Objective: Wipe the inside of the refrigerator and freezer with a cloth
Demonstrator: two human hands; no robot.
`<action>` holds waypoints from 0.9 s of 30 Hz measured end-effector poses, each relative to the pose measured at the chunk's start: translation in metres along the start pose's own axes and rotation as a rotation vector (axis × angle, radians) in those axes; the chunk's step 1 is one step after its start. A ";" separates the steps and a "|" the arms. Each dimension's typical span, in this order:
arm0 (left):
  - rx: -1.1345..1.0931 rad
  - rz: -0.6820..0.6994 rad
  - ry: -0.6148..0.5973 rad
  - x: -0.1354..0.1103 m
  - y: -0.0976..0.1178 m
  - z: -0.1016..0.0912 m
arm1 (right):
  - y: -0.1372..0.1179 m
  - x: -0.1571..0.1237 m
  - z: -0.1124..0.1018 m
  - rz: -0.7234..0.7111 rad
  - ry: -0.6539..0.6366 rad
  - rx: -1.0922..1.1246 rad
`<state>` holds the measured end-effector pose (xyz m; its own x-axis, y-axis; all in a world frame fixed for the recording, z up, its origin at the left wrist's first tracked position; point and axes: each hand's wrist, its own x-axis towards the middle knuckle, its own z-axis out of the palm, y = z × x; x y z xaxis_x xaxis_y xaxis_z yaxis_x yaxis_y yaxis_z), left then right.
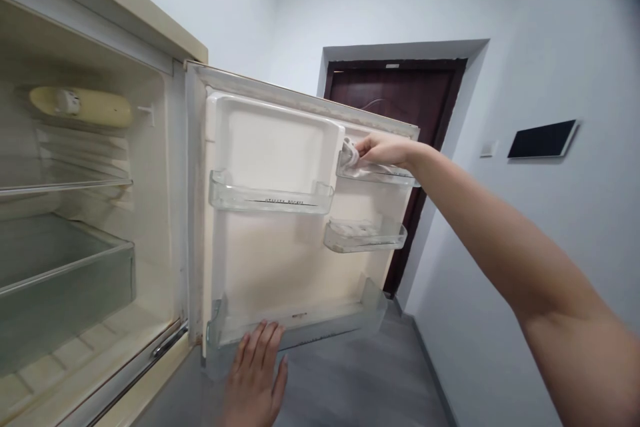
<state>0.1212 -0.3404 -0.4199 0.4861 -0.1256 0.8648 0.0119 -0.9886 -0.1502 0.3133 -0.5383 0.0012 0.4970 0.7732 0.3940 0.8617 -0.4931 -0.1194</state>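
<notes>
A fridge door [265, 147] stands swung out, its inner side facing me. At its upper right, my right hand [383, 149] is closed on a crumpled white cloth [351, 155] and reaches into the upper small door shelf [380, 176]. Low down, my left hand [257, 370] is spread in front of the long bottom door shelf [325, 332]; whether it touches the shelf I cannot tell. Also on the door are a clear shelf marked "utility pocket" [270, 199] and a lower small shelf [365, 239] with an egg-holder-like insert.
On the left is the fridge interior, with a yellowish lamp housing [100, 107], a glass shelf [65, 184] and a clear drawer [70, 287]. Behind the fridge door is a dark red room door [400, 90]. A black panel [543, 139] and a switch [489, 149] are on the right wall.
</notes>
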 end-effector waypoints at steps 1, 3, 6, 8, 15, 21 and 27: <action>-0.001 0.003 -0.006 0.000 -0.001 -0.001 | 0.003 -0.004 -0.002 0.009 0.024 -0.007; -0.002 0.006 -0.016 0.001 -0.002 -0.001 | 0.013 -0.014 -0.008 0.027 0.077 -0.037; -0.005 0.000 -0.024 0.001 -0.002 -0.002 | 0.035 -0.028 -0.022 0.080 0.087 -0.063; -0.014 -0.003 -0.023 0.001 -0.002 -0.001 | 0.045 -0.033 -0.031 0.116 0.064 -0.062; -0.034 -0.026 -0.028 0.000 0.001 0.000 | 0.010 -0.051 -0.058 0.236 0.502 0.169; -0.028 -0.027 -0.024 0.001 0.003 0.003 | -0.038 -0.059 -0.015 0.047 0.280 -0.056; 0.001 0.005 -0.014 0.004 0.003 0.002 | -0.029 -0.048 0.061 -0.070 0.585 -0.451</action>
<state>0.1249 -0.3434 -0.4174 0.4985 -0.1293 0.8572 0.0099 -0.9879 -0.1548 0.2705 -0.5366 -0.0698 0.1985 0.5317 0.8233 0.7011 -0.6641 0.2598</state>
